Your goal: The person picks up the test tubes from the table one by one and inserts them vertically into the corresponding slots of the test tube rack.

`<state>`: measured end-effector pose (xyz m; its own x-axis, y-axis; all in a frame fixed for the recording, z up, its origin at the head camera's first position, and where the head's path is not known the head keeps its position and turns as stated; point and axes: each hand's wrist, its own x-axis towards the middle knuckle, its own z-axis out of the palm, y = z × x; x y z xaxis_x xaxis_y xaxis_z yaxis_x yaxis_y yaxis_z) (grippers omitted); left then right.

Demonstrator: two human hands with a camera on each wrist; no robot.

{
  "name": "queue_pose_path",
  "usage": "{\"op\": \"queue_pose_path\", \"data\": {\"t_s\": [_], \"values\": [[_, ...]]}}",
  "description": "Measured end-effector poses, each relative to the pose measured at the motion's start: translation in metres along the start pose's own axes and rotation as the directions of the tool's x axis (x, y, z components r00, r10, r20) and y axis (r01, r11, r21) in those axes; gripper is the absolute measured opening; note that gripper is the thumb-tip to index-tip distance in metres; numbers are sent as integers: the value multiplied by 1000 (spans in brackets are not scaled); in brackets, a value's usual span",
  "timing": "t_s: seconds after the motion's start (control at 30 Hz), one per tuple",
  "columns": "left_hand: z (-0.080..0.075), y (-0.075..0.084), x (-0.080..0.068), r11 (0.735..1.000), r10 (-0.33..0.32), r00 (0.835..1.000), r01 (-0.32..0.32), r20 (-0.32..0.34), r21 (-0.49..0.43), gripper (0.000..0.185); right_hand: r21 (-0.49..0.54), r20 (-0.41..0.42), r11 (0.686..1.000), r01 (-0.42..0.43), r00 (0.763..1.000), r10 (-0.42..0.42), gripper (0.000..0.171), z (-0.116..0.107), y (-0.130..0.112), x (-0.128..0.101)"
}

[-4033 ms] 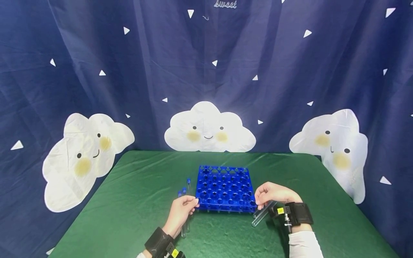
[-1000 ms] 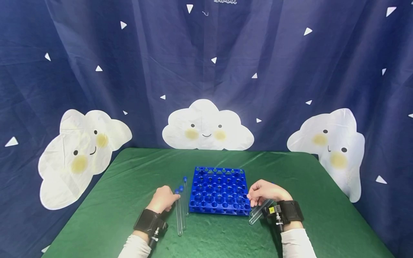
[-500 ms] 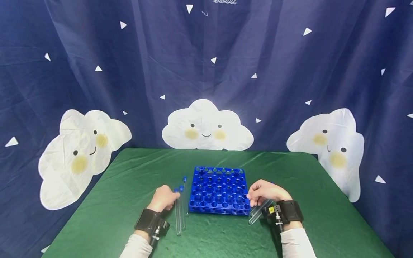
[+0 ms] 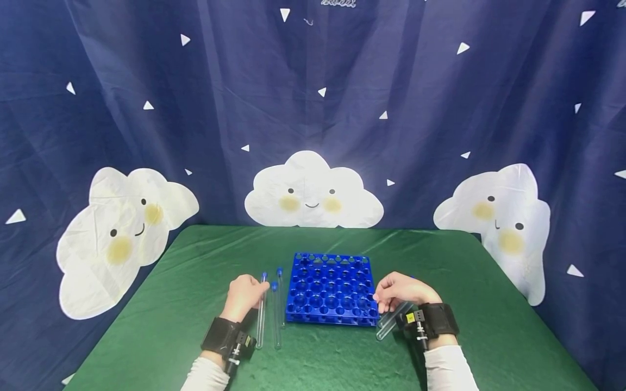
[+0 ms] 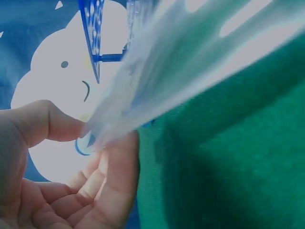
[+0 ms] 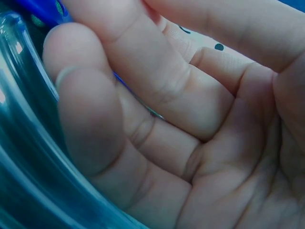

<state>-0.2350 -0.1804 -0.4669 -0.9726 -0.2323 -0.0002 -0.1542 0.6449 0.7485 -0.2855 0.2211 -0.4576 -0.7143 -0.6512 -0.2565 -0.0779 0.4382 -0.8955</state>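
My left hand (image 4: 243, 296) pinches a clear test tube (image 4: 261, 326) just below its blue cap, between thumb and fingers. The tube slants down toward me with its rounded end low; in the left wrist view the tube (image 5: 190, 62) looms blurred across the picture. Right of it lie two more capped test tubes (image 4: 277, 320), beside the blue test tube rack (image 4: 332, 293). At the rack's right edge my right hand (image 4: 403, 289) grips the rim with thumb and fingertip. In the right wrist view the fingers (image 6: 90, 119) are curled, and the fingertip contact is cut off.
Several clear test tubes (image 4: 388, 328) lie under and beside the right hand, partly hidden by it. Everything stands on a green-covered table (image 4: 332, 358). A dark blue curtain (image 4: 313, 119) with clouds hangs behind.
My left hand has left the rack's left corner and taken hold of the leftmost test tube, which has just been lifted and shifted left. The right hand stays at the rack.
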Motion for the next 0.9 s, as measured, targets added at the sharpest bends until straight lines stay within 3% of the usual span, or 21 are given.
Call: {"op": "queue_pose_path", "data": {"t_s": [0.27, 0.53, 0.7, 0.9], "values": [[-11, 19, 0, 998, 66, 997, -65, -51, 8, 14, 3, 1, 1000, -3, 1000, 3, 24, 0, 1, 1], [-20, 48, 0, 985, 164, 978, -169, -127, -33, 14, 4, -1, 1000, -6, 1000, 6, 23, 0, 0, 0], [-22, 67, -3, 968, 213, 953, -236, -213, -85, 15, 9, 2, 1000, -10, 1000, 10, 26, 1, 0, 0], [-21, 84, -5, 939, 272, 906, -324, -325, -118, 16, 3, 2, 1000, -10, 1000, 10, 28, 0, 0, 0]]}}
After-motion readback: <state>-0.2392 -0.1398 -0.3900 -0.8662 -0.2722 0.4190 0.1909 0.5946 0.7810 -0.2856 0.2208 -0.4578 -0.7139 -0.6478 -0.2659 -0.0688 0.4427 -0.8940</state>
